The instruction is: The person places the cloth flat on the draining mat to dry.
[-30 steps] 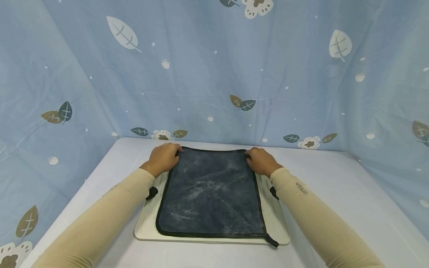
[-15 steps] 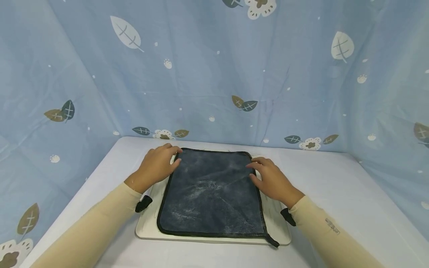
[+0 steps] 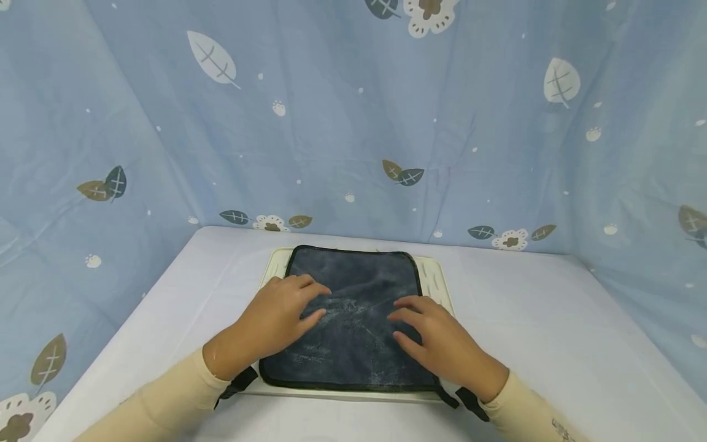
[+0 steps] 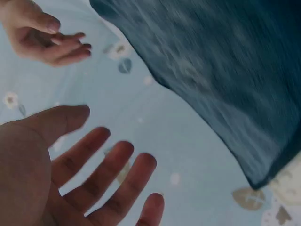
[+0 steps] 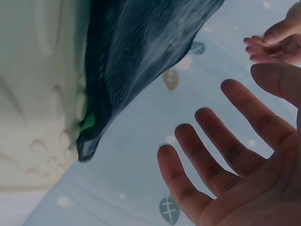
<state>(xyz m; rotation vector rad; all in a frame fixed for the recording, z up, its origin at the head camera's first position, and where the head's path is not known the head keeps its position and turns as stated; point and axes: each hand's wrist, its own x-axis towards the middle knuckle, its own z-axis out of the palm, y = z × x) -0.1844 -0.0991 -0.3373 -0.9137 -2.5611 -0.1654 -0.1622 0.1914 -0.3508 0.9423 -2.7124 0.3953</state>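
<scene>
A dark blue-grey cloth (image 3: 353,344) with a black bound edge and pale chalky smudges lies spread flat over a cream tray (image 3: 433,279). At its near right corner a short black loop (image 3: 446,396) sticks out. My left hand (image 3: 276,316) is over the left part of the cloth, fingers relaxed and apart, holding nothing. Over the right part is my right hand (image 3: 442,341), its fingers also loosely spread. In the left wrist view, the cloth (image 4: 202,70) rises beyond the fingers with a gap between. The right wrist view shows the cloth (image 5: 127,52) beside the raised bumps of the tray (image 5: 37,117).
A white-covered table (image 3: 513,319) extends on both sides of the tray. Behind and at the sides hangs a blue curtain (image 3: 331,123) printed with leaves and flowers. Black straps (image 3: 240,382) circle both wrists, below cream sleeves (image 3: 160,393).
Both hands have let go of the cloth's far corners and drawn back toward the body, fingers opening. The cloth stays spread on the tray.
</scene>
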